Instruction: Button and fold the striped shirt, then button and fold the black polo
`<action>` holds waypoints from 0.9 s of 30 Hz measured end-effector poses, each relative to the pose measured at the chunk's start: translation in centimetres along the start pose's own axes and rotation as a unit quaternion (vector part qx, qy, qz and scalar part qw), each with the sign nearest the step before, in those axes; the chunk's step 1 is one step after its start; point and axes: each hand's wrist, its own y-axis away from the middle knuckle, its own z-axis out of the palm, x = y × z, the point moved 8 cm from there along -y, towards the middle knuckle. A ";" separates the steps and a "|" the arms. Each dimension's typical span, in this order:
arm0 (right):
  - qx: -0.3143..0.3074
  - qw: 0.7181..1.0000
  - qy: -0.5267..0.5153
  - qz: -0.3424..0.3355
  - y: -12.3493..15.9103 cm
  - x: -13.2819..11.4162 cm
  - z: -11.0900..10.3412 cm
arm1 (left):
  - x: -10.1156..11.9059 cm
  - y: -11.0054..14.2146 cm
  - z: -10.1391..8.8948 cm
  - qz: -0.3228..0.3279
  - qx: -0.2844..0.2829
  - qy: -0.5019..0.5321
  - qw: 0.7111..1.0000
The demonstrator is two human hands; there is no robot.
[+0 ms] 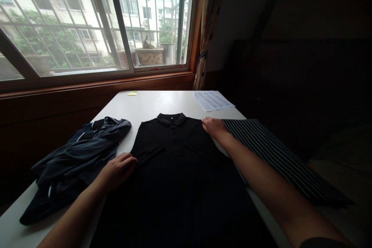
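Observation:
A black polo shirt (180, 178) lies spread on the white table, its collar (171, 119) toward the window and its buttoned placket facing up. The sleeves seem folded in over the chest. At the shirt's left side, my left hand (119, 168) has its fingers curled closed on the edge of the cloth. Higher up on the right, my right hand (214, 126) pinches the shoulder edge. The fingertips of both hands are partly hidden. The lower part of the shirt is very dark and runs out of view at the bottom.
Left of the shirt lies a rumpled heap of dark clothing (84, 155). A black striped cloth (270, 151) hangs over the right edge of the white table (157, 102). Printed papers (213, 100) and a yellow sticky note (132, 93) lie at the back, before a barred window (154, 19).

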 end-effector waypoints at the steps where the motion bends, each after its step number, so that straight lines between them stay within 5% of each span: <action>1: -0.003 1.000 -0.005 -0.009 0.1 -0.1 0.1 | -0.1 0.0 0.1 0.000 -0.001 0.000 1.000; 14: -0.043 0.983 -0.003 -0.177 0.1 -4.9 0.8 | 0.1 0.0 0.0 0.005 -0.006 -0.004 1.000; 27: -0.033 0.983 0.000 -0.180 -0.1 -5.9 0.9 | -0.2 0.2 0.4 -0.003 -0.023 0.003 1.000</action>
